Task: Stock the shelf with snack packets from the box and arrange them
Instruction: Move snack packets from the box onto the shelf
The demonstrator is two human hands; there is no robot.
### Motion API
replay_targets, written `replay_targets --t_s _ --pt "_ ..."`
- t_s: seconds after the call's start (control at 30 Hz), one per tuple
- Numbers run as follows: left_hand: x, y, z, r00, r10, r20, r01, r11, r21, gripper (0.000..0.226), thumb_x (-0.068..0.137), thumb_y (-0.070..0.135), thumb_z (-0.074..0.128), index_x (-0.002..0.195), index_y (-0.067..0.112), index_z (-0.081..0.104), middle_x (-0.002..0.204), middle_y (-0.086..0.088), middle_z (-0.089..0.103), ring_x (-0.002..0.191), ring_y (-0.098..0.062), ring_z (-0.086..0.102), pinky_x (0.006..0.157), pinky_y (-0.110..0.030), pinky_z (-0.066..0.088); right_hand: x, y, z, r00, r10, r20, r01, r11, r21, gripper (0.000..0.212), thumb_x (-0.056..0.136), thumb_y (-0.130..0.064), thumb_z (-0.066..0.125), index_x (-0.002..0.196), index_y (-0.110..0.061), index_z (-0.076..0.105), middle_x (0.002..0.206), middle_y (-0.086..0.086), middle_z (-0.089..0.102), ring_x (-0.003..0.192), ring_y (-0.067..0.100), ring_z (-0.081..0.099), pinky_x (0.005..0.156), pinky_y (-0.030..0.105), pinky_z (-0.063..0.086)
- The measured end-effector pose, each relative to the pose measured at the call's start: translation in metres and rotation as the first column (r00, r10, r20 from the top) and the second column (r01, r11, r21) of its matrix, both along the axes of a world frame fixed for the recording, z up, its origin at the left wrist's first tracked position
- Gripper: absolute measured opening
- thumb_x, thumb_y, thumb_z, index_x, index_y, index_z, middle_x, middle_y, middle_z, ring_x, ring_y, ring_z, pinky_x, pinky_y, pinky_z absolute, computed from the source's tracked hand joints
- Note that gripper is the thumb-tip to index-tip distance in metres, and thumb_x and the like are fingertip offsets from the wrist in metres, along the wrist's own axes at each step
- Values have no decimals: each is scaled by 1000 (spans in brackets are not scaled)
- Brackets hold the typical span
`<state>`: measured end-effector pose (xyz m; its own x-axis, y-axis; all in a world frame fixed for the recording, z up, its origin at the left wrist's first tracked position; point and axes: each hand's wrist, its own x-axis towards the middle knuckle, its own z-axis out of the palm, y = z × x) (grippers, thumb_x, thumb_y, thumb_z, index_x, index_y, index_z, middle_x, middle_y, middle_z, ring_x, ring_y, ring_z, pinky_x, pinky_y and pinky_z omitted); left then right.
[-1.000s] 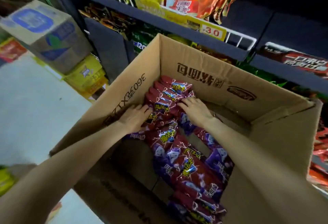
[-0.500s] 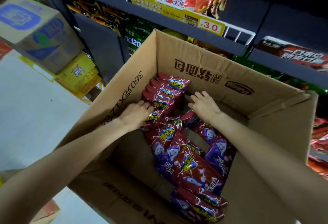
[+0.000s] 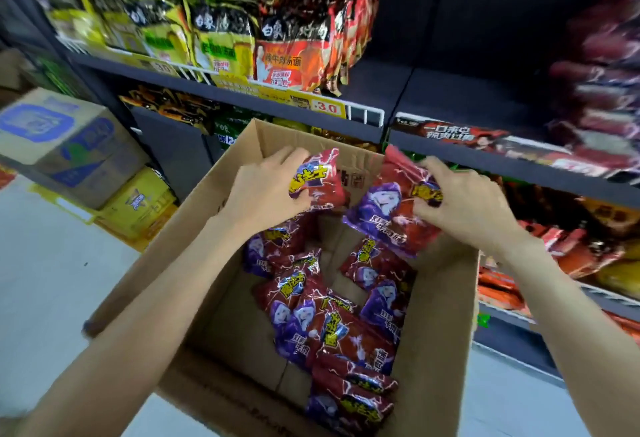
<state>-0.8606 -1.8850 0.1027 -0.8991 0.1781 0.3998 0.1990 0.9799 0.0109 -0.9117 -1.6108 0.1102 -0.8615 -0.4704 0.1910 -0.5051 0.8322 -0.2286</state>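
Packets in both hands above box (image 3: 194, 229): left hand (image 3: 263, 194) grips red packet (image 3: 320, 177), right hand (image 3: 460, 201) grips purple-red packet (image 3: 388, 215); more packets (image 3: 332, 319) inside.

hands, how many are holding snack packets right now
2. The left hand grips red packets above the box's far-left side; the right hand grips a red-and-purple bunch above its far-right side. How many packets each holds is unclear.
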Motion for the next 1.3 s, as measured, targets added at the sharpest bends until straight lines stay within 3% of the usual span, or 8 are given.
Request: replay_targets --t_s 0.2,0.33,0.47,0.63,0.8,1.0,1.17,1.3 --pt "-6 53 45 973 -30 -229 37 999 23 37 81 26 67 111 9 55 102 -5 64 80 -25 65 49 -28 46 10 80 63 952 -168 -256 84 947 -309 38 84 -26 66 115 -8 53 69 1 54 56 25 50 50 27 29" --pt "-9 83 64 937 -94 -337 108 994 23 32 85 25 66 112 10 56 102 -4 65 83 -21 66 55 -23 45 -15 100 82 848 -256 -463 64 918 -392 32 85 -25 62 114 -12 55 86 9 66 73 32 61 54 33 39" --pt "-22 102 77 889 -111 -444 128 992 9 31 85 25 67 112 11 61 103 -2 67 84 -19 66 61 -19 41 -56 90 70 782 -135 -608 29 983 -181 33 77 -12 68 109 -13 60 90 9 64 76 31 62 56 34 45" --pt "-55 113 91 813 -53 -580 143 984 111 31 83 27 68 109 10 63 101 -3 68 84 -15 65 63 -16 40 -80 88 36 810 -55 -585 104 993 51 44 58 4 77 98 -9 65 86 11 62 62 30 60 50 31 45" --pt "-114 138 89 889 -197 -412 254 963 87 34 81 26 71 112 13 64 104 -2 69 87 -20 67 66 -23 46 -74 91 12 844 -11 -536 86 990 115 47 55 5 81 98 -10 69 82 10 65 63 30 63 53 31 48" --pt "-164 190 73 914 -312 -260 330 943 28 39 84 30 68 121 20 61 110 -1 69 96 -26 65 76 -36 49 -64 101 8 786 -21 -618 104 990 99 32 82 -16 55 110 -8 67 101 9 70 97 29 63 86 40 48" --pt "-179 214 57 877 -451 -167 467 882 67 38 91 33 59 127 23 56 116 2 66 102 -21 62 72 -36 51 -58 105 1 703 -89 -706 172 984 48 22 89 -22 56 103 -12 70 96 4 71 90 25 64 84 38 45" --pt "-179 216 52 830 -555 54 547 830 112 42 95 39 49 136 29 48 125 2 62 104 -21 62 77 -35 51 -58 99 2 690 -160 -706 245 969 20 16 88 -16 56 95 -13 70 87 3 70 82 27 64 82 38 45"
